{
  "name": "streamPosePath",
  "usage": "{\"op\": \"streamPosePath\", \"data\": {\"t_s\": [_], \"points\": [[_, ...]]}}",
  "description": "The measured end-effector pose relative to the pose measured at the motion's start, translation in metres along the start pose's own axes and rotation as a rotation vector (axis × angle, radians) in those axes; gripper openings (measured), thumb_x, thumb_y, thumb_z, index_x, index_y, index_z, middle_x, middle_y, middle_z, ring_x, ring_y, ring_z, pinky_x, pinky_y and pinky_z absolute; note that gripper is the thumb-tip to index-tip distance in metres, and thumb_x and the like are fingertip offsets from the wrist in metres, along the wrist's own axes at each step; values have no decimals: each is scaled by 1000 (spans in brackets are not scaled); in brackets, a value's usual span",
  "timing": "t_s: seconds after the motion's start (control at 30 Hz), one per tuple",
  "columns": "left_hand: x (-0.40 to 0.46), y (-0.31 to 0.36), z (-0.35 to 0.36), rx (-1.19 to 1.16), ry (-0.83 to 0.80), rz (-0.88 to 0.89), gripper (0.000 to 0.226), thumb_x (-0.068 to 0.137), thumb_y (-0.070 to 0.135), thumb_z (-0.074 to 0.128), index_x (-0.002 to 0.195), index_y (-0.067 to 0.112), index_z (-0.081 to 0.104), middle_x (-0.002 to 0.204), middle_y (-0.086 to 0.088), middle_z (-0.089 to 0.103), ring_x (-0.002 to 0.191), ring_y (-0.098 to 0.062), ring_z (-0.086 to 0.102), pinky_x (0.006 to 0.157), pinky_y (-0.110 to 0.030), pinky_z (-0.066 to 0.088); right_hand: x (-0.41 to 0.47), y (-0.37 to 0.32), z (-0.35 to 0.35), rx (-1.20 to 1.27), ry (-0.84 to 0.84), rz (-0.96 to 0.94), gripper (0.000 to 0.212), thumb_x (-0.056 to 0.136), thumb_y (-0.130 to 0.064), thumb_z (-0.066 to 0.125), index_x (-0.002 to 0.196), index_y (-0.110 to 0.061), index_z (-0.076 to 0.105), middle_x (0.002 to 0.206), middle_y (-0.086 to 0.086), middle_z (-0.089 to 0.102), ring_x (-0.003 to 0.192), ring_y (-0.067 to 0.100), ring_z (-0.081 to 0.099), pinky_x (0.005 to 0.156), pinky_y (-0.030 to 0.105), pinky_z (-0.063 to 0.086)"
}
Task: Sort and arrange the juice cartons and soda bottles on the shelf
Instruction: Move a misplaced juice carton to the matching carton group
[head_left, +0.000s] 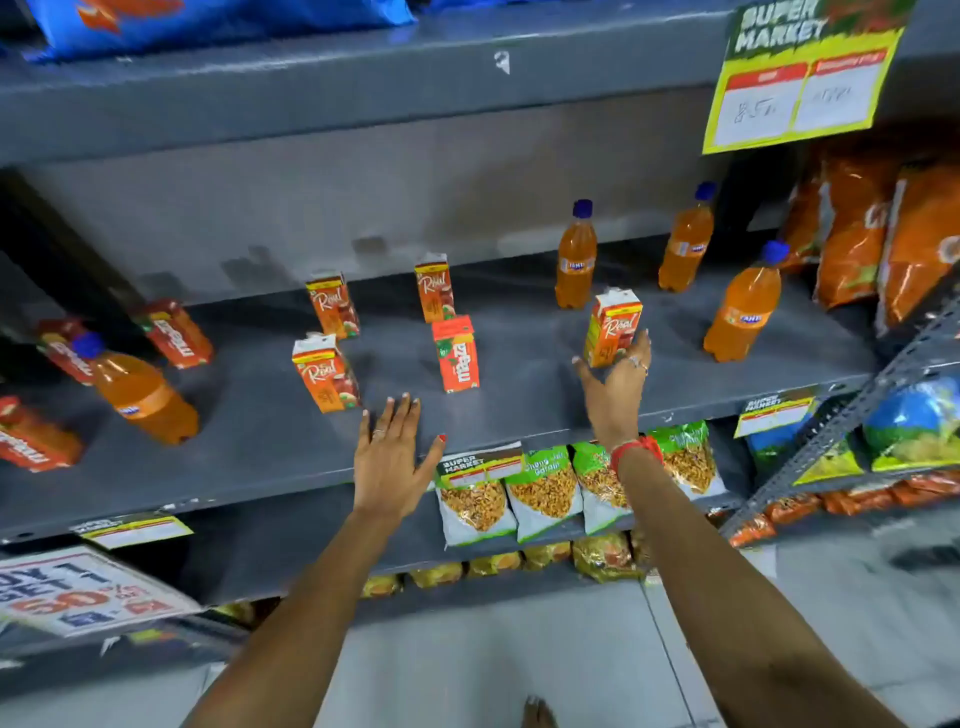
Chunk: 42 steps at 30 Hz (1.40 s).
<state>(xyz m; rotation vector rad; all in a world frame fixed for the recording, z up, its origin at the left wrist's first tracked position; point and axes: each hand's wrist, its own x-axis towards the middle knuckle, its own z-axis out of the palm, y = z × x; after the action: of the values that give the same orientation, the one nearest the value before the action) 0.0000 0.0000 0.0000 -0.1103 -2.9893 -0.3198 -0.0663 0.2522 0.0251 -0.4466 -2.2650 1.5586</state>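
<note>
On the grey shelf (519, 415), orange Real juice cartons stand upright at the middle (332, 312), behind it (434, 286) and nearer the front (324, 371). A red Maaza carton (456, 353) stands between them. My right hand (615, 384) reaches to another Real carton (613, 327); fingers touch its right side, the thumb is spread at its left base. My left hand (389, 457) hovers flat and open over the shelf's front edge, holding nothing. Orange soda bottles with blue caps stand at the right (575, 260), (685, 244), (743, 306), and one at the left (135, 389).
Red Maaza cartons (176, 332) stand tilted at the far left, some part hidden. Orange snack bags (857, 234) fill the shelf's right end. Snack packets (545, 493) hang below the shelf. A yellow price sign (800, 88) hangs from the shelf above.
</note>
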Motion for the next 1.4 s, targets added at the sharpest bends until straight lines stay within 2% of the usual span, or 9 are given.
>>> {"op": "streamPosePath", "data": {"t_s": [0.17,0.43,0.57,0.67,0.87,1.0,1.1,1.27,1.4], "points": [[0,-1,7,27,107,-6,70,86,55,20,135,9,41,142,-9,43,134,-25,35,111,-44,25,20,0,1,10,149,-3,63,74,-11,71,128,-5,39,126,18,53,117,35,51,102,44,42],[0,-2,8,27,112,-16,65,87,53,24,134,11,42,140,-9,46,133,-26,37,111,-44,27,0,-22,33,23,-5,-70,49,73,-17,76,111,-11,46,110,11,66,94,20,61,82,23,41],[-1,-2,6,22,95,-24,65,88,53,24,135,12,40,142,-8,44,134,-25,35,112,-44,26,-9,-36,64,67,-120,-91,49,72,-20,78,110,-11,48,108,10,68,95,17,63,80,19,42],[-2,-1,5,19,86,-23,66,88,54,22,136,12,38,143,-8,42,135,-24,34,113,-44,24,-14,-39,79,85,-167,-84,49,74,-19,76,113,-11,47,115,11,65,105,22,62,85,24,44],[-2,-2,5,23,85,-16,66,88,53,21,136,11,38,143,-9,42,135,-24,34,112,-44,23,-18,-33,86,123,-178,-82,55,76,-21,75,122,-13,45,122,11,61,112,23,60,93,30,47],[-2,-3,6,35,91,-14,67,89,55,18,134,11,40,141,-9,46,132,-25,38,110,-44,26,-38,-28,83,155,-65,-114,51,81,-21,68,127,-13,46,128,10,53,120,23,50,102,34,43],[-1,-3,5,20,85,-15,72,89,58,10,133,11,42,140,-9,47,131,-25,40,110,-45,29,-57,-27,87,130,-78,-194,50,77,-23,71,120,-12,48,118,5,50,113,21,48,96,34,45],[-3,-8,6,4,85,7,64,88,52,27,135,10,39,142,-9,45,134,-24,36,111,-44,24,-63,-40,112,1,-161,-220,64,65,-47,76,111,-15,45,115,7,51,108,23,52,90,38,51],[-18,-23,-2,19,110,-27,63,89,52,24,135,11,40,142,-7,45,134,-22,36,111,-42,22,-61,-45,121,-5,-92,-191,52,69,-34,76,104,-14,43,109,11,54,97,28,57,83,47,53]]}}
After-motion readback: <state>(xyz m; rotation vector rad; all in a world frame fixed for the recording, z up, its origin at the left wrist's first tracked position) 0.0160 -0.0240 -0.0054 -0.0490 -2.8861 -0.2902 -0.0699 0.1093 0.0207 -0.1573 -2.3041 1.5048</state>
